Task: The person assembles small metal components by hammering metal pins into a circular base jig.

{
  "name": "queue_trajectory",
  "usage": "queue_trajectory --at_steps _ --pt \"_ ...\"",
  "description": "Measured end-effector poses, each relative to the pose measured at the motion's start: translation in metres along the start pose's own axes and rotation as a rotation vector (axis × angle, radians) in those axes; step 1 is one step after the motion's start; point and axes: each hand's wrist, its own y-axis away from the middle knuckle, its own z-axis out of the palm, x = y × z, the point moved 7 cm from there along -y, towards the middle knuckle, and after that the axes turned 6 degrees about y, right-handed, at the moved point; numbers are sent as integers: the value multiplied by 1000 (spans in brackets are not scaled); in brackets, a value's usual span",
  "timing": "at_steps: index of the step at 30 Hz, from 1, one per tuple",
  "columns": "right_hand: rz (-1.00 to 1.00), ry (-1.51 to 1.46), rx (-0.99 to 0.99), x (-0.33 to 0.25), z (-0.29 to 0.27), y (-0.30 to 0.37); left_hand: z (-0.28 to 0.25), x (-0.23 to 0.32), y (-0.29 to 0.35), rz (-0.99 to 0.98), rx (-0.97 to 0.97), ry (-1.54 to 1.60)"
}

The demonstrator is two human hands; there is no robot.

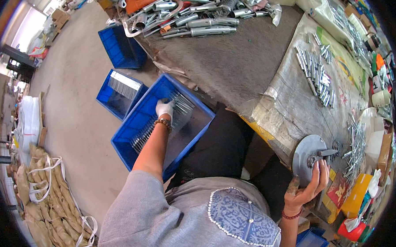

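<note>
My left hand (164,109), in a white glove, reaches into a large blue plastic bin (119,138). It lies among a row of slim silvery metal rods (182,104), its fingers curled and partly hidden, so what they grip cannot be made out. My bare right hand (308,188) is at a round grey metal disc (303,156) by the bench's near right corner. Its thumb stands apart from the long fingers, whose tips are close to the disc's hub. A short metal piece (327,152) sticks out from that hub.
Two smaller blue bins (121,47) (106,101) stand beyond the large one. Metal tubes (211,30) are heaped at the bench's far end. Small metal tubes (313,72) and thin rods (355,147) lie toward the right. Tan sacks (47,205) rest on the floor at left.
</note>
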Motion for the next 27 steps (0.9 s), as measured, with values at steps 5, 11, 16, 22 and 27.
queue_trajectory --at_steps 5,11,16,22,27 --pt "14 6 22 3 -8 -2 4 12 -18 121 101 -267" --pt "30 -78 37 -2 -4 -12 -77 60 -46 463 272 393" --pt "67 -94 -6 1 -9 -8 -55 310 140 714 -46 558" --pt "68 -134 -9 3 -11 -11 101 424 334 1370 -928 -126" --pt "83 -291 -26 9 -24 -18 199 415 361 1692 -886 -446"
